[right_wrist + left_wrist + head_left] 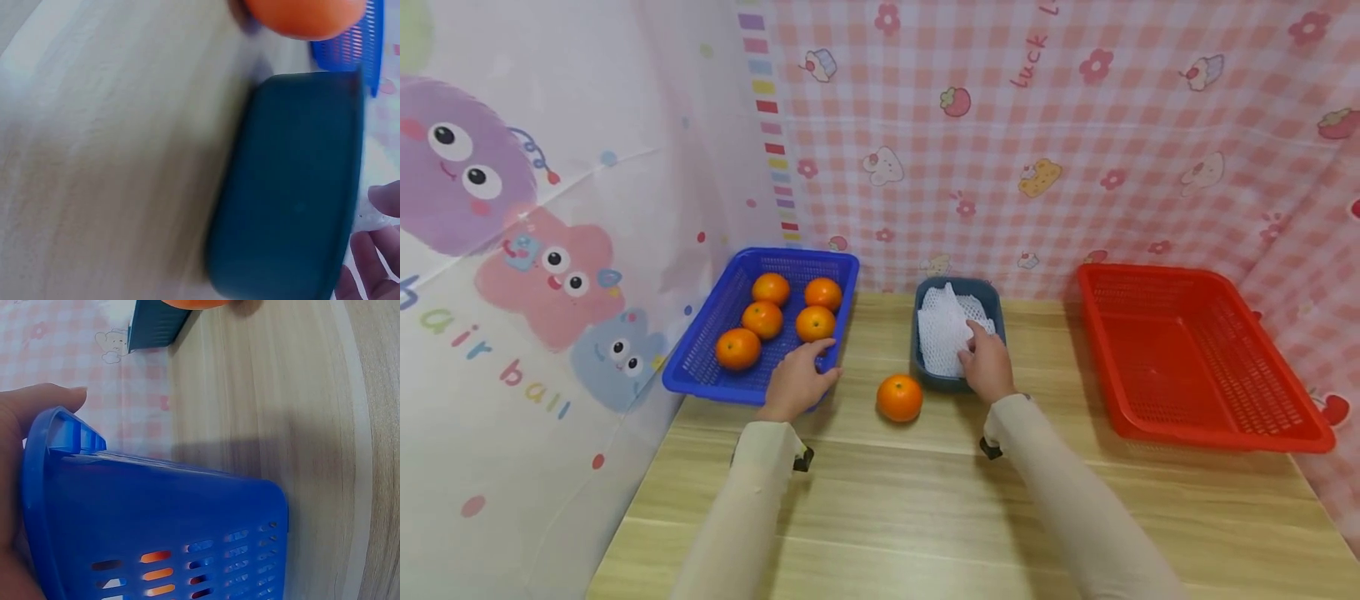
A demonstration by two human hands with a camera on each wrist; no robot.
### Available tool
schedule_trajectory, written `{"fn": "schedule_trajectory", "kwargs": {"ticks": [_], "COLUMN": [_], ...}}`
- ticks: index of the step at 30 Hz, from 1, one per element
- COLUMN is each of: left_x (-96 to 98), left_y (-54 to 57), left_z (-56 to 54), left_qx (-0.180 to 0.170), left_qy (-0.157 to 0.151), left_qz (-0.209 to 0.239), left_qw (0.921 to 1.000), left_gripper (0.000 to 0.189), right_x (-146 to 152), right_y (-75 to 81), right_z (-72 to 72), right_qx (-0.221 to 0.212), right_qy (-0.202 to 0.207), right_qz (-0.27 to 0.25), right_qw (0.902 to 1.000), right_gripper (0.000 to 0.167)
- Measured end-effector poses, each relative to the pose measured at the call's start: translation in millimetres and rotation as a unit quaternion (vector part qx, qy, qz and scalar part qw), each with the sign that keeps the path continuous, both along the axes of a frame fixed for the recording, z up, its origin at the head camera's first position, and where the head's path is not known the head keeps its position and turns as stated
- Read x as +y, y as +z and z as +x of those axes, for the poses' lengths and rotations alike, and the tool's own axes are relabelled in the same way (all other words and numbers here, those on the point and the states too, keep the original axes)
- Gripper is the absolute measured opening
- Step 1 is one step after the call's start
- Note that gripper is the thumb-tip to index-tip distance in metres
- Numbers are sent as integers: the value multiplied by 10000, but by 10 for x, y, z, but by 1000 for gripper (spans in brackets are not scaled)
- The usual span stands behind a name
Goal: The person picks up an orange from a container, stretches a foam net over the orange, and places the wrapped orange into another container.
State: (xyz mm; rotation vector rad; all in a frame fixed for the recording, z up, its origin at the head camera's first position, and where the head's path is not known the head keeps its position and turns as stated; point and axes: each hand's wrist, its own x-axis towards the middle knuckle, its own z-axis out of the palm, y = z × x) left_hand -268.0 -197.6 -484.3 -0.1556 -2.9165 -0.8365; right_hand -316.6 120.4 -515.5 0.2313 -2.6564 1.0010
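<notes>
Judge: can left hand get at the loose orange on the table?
Probably yes: the left hand looks empty above the right edge of the blue basket, with nothing visible blocking the way to the orange.

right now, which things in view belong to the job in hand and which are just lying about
Likely part of the job:
blue basket, at the left fingers
five oranges inside it
loose orange
white netting, at the right fingers
dark teal tub

Seemingly not in use:
red basket, untouched
pink gingham cloth

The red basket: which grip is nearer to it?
Right: the right grip is left of the red basket; the left grip is farther left, at the blue basket.
</notes>
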Motion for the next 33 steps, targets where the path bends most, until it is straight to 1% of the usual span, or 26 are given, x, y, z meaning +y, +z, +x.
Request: {"fn": "schedule_trajectory", "kwargs": {"ticks": [4,7,9,10,11,13,15,18,20,22,23,25,28,31,33], "left_x": [-3,-1,8,19,35,86,165,327,451,571,627,725,832,898,928], "left_y": [20,38,49,51,54,65,87,129,172,205,219,239,247,244,245], "left_z": [12,23,34,38,43,58,76,101,115,120,122,121,116,116,117], "left_qx": [-22,-54,17,107,236,620,1098,1804,2091,2218,2205,2072,1717,1265,1016], "left_qy": [-20,-19,1,28,36,32,-17,-256,-486,-756,-871,-1108,-1377,-1513,-1475], "left_qz": [32,55,73,73,105,206,396,850,1167,1400,1474,1610,1765,2032,2128], "left_qw": [10000,10000,10000,9999,9997,9979,9932,9796,9697,9620,9602,9586,9594,9591,9605], "left_gripper": [55,56,58,60,61,62,61,54,47,41,38,32,25,19,21], "right_x": [7,9,12,13,14,17,16,7,-5,-18,-24,-38,-59,-75,-79], "right_y": [81,155,204,231,255,293,316,315,297,272,251,216,158,107,78], "right_z": [41,105,160,195,234,317,406,540,610,672,695,740,797,842,859], "right_qx": [136,258,365,405,422,418,414,432,493,512,506,440,368,410,529], "right_qy": [-118,-140,-124,-119,-115,-109,-85,13,93,156,188,218,257,301,348], "right_qz": [-507,-961,-1202,-1305,-1402,-1556,-1628,-1699,-1697,-1733,-1739,-1770,-1789,-1787,-1772], "right_qw": [9986,9949,9920,9905,9892,9869,9858,9845,9842,9834,9833,9830,9828,9826,9821], "right_gripper": [41,35,32,31,31,31,31,30,29,27,26,24,20,17,16]}}
